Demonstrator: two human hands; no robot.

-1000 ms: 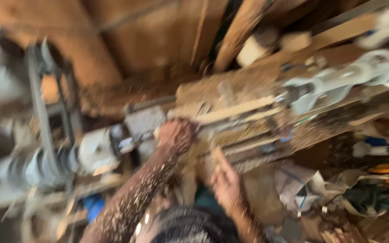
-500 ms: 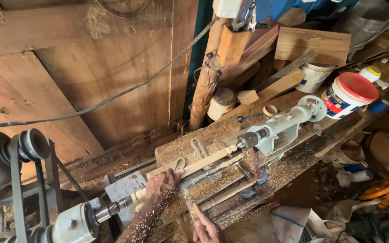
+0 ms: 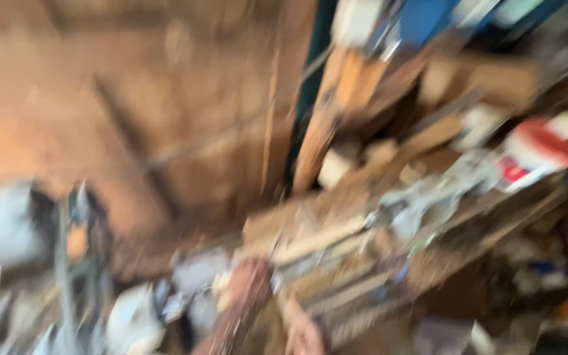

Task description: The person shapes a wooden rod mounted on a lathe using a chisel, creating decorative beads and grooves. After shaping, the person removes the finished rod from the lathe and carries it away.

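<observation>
The view is heavily motion-blurred. A wood lathe runs on a slant across the lower middle, with a pale wooden spindle (image 3: 323, 240) mounted between the grey tailstock (image 3: 415, 210) and the headstock (image 3: 133, 322). My left hand (image 3: 250, 281), its forearm speckled with sawdust, reaches up to the spindle's left end. Its fingers are too smeared to read. My right hand (image 3: 302, 334) shows only partly at the bottom edge, just below the lathe bed. Whether it holds anything is unclear.
A plank wall (image 3: 133, 118) fills the upper left. Timber offcuts (image 3: 323, 125) lean behind the lathe. A white tub with a red lid (image 3: 534, 154) stands on the cluttered bench at right. A belt pulley frame (image 3: 73, 250) rises at left, and clutter lies at the lower right.
The camera has swung and the picture has gone blurry. Both hands stay by the left end of the lathe, and the left hand sits slightly lower along the spindle than before.
</observation>
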